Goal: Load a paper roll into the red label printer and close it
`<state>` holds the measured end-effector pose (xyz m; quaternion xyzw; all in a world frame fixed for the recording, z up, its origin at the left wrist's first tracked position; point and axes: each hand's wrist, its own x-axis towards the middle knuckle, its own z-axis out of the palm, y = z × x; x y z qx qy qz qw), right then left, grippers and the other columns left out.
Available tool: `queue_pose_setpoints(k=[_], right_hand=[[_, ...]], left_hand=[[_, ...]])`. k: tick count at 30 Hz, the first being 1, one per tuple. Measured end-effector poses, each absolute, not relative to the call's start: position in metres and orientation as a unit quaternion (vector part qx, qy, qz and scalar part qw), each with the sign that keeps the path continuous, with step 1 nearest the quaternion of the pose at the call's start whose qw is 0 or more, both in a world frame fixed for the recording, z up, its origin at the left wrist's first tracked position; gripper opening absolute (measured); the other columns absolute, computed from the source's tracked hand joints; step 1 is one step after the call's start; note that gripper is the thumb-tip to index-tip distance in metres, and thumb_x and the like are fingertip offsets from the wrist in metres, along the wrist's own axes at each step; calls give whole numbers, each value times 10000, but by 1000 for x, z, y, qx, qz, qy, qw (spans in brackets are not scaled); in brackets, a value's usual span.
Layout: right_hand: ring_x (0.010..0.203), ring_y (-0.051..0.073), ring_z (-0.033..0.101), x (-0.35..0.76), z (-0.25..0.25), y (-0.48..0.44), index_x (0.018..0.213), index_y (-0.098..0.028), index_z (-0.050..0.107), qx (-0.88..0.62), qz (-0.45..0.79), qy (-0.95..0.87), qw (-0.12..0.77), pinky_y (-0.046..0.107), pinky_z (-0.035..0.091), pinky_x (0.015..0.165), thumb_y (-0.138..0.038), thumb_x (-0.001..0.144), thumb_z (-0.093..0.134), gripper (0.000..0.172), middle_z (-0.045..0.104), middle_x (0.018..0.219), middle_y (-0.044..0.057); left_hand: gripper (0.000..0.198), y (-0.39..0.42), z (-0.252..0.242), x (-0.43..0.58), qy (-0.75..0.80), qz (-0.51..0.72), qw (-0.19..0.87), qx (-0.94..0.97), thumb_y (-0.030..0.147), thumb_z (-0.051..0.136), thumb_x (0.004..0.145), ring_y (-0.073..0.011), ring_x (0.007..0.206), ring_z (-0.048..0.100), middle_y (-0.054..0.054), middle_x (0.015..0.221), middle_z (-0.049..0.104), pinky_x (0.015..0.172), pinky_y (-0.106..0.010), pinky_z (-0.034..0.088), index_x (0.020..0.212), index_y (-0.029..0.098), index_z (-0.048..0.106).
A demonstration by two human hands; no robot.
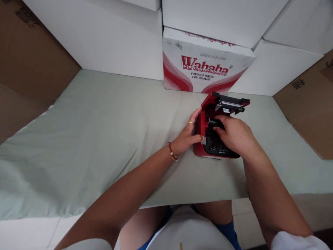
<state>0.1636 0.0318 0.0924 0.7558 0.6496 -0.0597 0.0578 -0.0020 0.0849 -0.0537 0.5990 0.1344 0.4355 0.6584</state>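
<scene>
A red and black device [199,150] sits on the cloth-covered table with its lid [230,100] raised. My left hand [189,134] is against the device's left side, thumb at the front left corner and fingers along the side wall, so it holds the body. Inside the open compartment, my right hand [234,133] has its thumb and fingers around a black cylinder [213,122] lying near the left inner wall. Part of the cylinder is hidden by the fingers.
A white and red Wahaha carton [205,69] stands right behind the device, among white boxes [117,38]. Brown cartons flank the table at left [28,66] and right [309,100]. The pale green cloth [104,121] covers the tabletop, its front edge near my lap.
</scene>
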Motion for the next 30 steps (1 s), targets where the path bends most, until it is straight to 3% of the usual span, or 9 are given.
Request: queue_pose_setpoints(k=[6, 11, 14, 16, 19, 21, 23, 26, 30], right_hand=[[1062, 386, 792, 158, 91, 37, 1483, -197, 693, 784, -31, 618, 55, 469, 570, 846, -306, 1081, 513, 453, 795, 1344, 213], [1069, 321, 775, 168, 96, 27, 1390, -211, 749, 733, -180, 641, -137, 448, 596, 935, -372, 1062, 565, 409, 829, 1229, 130], [818, 246, 731, 192, 114, -5, 1305, -277, 792, 697, -338, 579, -252, 369, 596, 716, -619, 1010, 664, 470, 810, 970, 57], [645, 203, 634, 220, 126, -36, 1173, -314, 839, 687, -403, 511, -322, 327, 509, 536, -768, 890, 760, 541, 754, 832, 45], [534, 197, 575, 266, 133, -80, 985, -307, 885, 693, -429, 418, -402, 338, 436, 418, -875, 685, 855, 643, 759, 793, 122], [707, 266, 737, 282, 126, -98, 1022, -313, 897, 712, -429, 412, -374, 358, 594, 565, -786, 686, 921, 581, 823, 915, 156], [977, 321, 811, 282, 109, -103, 1142, -310, 885, 712, -453, 457, -282, 397, 680, 806, -691, 770, 922, 534, 854, 1121, 151], [1168, 337, 790, 261, 77, -97, 1243, -272, 846, 679, -453, 546, -190, 470, 653, 1035, -692, 904, 802, 541, 836, 1272, 139], [1255, 324, 763, 247, 51, -92, 1271, -281, 827, 683, -363, 599, -208, 521, 592, 1146, -704, 972, 699, 534, 817, 1360, 126]], left_hand=[[1110, 87, -56, -3, 142, 420, 661, 606, 549, 830, 843, -377, 1653, 411, -110, 1820, 368, 1364, -570, 391, 1751, 334, 229], [1113, 85, -53, -2, 137, 417, 682, 585, 449, 825, 806, -394, 1698, 308, -83, 1844, 319, 1382, -583, 333, 1744, 340, 237], [1102, 84, -51, -3, 144, 420, 682, 581, 403, 813, 796, -396, 1720, 247, -63, 1871, 261, 1405, -578, 275, 1742, 347, 251], [1097, 84, -51, -4, 146, 420, 681, 582, 400, 813, 802, -391, 1722, 243, -56, 1880, 242, 1419, -571, 241, 1745, 354, 253], [1108, 84, -52, -4, 143, 417, 689, 575, 401, 827, 803, -387, 1717, 266, -61, 1877, 258, 1421, -565, 237, 1750, 346, 253], [1098, 85, -53, -4, 140, 420, 692, 571, 401, 824, 810, -387, 1719, 270, -61, 1874, 273, 1412, -570, 260, 1750, 346, 260], [1084, 85, -54, -4, 138, 425, 688, 572, 410, 821, 817, -386, 1724, 268, -60, 1873, 280, 1412, -573, 263, 1749, 346, 272], [1085, 86, -55, -4, 134, 427, 685, 575, 428, 831, 814, -377, 1726, 275, -66, 1872, 288, 1420, -570, 250, 1747, 344, 282], [1072, 86, -54, -6, 137, 428, 683, 576, 451, 845, 813, -371, 1717, 303, -65, 1858, 325, 1417, -568, 261, 1735, 356, 307]])
